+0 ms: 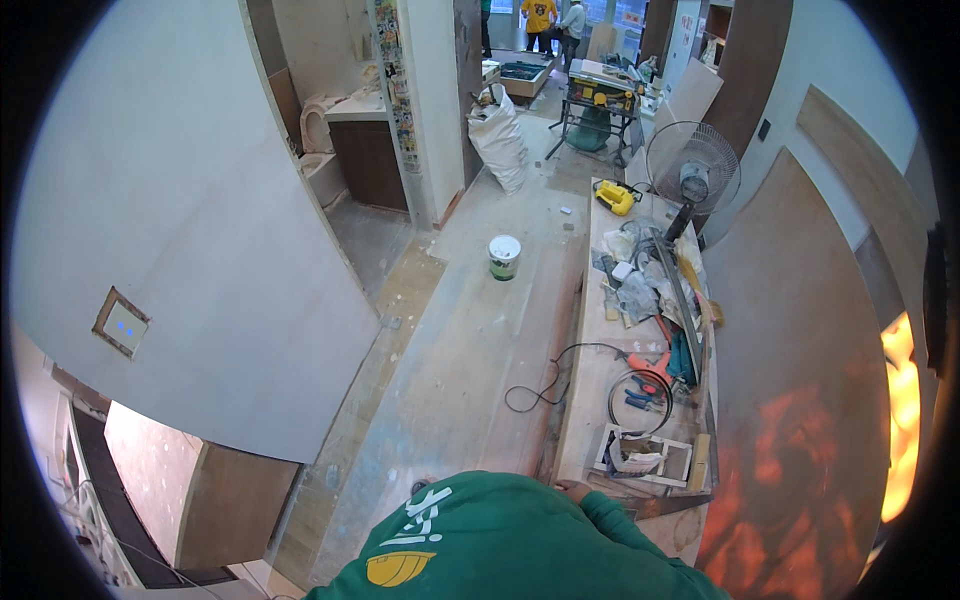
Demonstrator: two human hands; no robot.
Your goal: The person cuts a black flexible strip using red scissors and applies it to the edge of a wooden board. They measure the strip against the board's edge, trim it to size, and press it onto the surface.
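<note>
Low in the head view, my right hand (573, 490) is beside the near left corner of a long, cluttered wooden workbench (588, 400). Its fingers are too small and partly hidden to show whether they hold anything. My green sleeve reaches it from the lower right. My left hand is out of sight. Nearest to the right hand lies a white open frame (676, 462) with a dark-edged piece inside it. Beyond that are a coil of dark wire (612, 405), blue-handled pliers (640, 402) and an orange corded power tool (650, 364).
Farther along the bench lie plastic bags (637, 296) and a yellow power tool (616, 198). A fan (693, 180) stands beside it. On the floor are a bucket (504, 262), a stuffed white sack (497, 140) and a table saw (600, 92). Several people (540, 18) stand far off.
</note>
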